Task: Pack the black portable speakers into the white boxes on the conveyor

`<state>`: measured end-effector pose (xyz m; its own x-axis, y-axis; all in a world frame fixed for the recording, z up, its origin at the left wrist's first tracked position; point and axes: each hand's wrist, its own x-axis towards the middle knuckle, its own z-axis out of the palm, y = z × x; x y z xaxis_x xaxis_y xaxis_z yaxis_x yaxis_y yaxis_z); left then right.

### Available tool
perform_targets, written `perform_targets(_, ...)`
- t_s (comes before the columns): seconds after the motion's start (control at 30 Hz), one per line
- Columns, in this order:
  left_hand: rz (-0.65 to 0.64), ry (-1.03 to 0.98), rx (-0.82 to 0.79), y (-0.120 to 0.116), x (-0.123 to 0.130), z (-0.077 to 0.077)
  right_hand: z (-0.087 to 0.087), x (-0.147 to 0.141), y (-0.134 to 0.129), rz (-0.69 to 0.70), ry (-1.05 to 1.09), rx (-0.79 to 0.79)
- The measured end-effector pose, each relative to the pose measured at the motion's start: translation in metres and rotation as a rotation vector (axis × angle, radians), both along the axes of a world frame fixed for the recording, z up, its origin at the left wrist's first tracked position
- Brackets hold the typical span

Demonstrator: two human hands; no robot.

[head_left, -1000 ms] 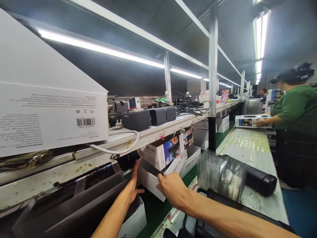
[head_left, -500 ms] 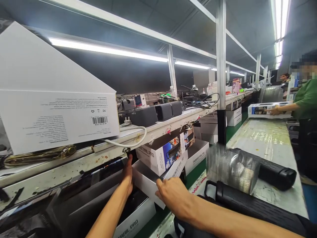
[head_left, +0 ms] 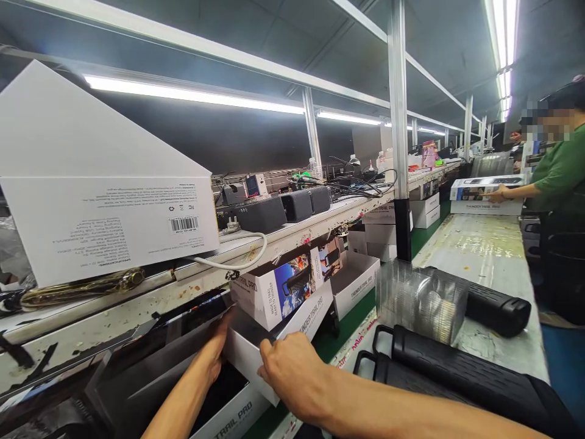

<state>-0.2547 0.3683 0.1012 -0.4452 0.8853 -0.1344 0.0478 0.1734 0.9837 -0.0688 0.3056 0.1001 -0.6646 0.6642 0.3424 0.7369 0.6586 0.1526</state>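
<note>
the long shelf [head_left: 292, 235] runs over everything, a big white carton [head_left: 109, 225] sitting on its near end and three dark speakers [head_left: 283, 210] in a row further along. under it, my two hands are on the open white box tray [head_left: 256, 353], which sits tucked below the shelf, just above a darker open box [head_left: 219, 402]. my left hand [head_left: 212, 356] is pressed flat against the tray's far side, fingers stretched out, mostly hidden behind it. my right hand [head_left: 292, 378] has its fingers curled shut over the tray's near edge. one printed product box [head_left: 278, 292] rests tilted on top of the tray. i'd say i'm in the middle of drawing the tray out; next it needs a level pull so the printed box doesn't slide off. on the bench [head_left: 484, 262] to my right: two black cylinder speakers [head_left: 493, 308], one clear plastic bundle [head_left: 423, 299]. one co-worker [head_left: 560, 177] further down holds another box.
</note>
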Motion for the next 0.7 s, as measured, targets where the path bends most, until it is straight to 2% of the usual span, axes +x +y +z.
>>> perform_targets(0.2,0.009,-0.125,-0.188,-0.017,-0.015,0.016,0.016,-0.022,-0.010,0.040,0.053,-0.006)
perform_targets(0.3,0.119,-0.097,-0.160,-0.022,-0.018,0.022,0.021,-0.025,-0.012,0.020,0.100,-0.040)
perform_targets(0.4,0.165,-0.114,-0.116,-0.023,-0.020,0.024,0.025,-0.018,-0.016,0.048,0.166,-0.107)
perform_targets(0.53,0.212,-0.143,-0.126,-0.019,-0.028,0.020,0.026,0.009,-0.012,0.159,0.292,-0.120)
perform_targets(0.6,0.232,-0.184,-0.136,-0.018,-0.034,0.015,0.021,0.029,0.002,0.066,0.283,-0.110)
perform_targets(0.7,0.237,-0.222,-0.123,-0.019,-0.043,0.008,0.004,0.062,0.040,-0.230,0.099,-0.097)
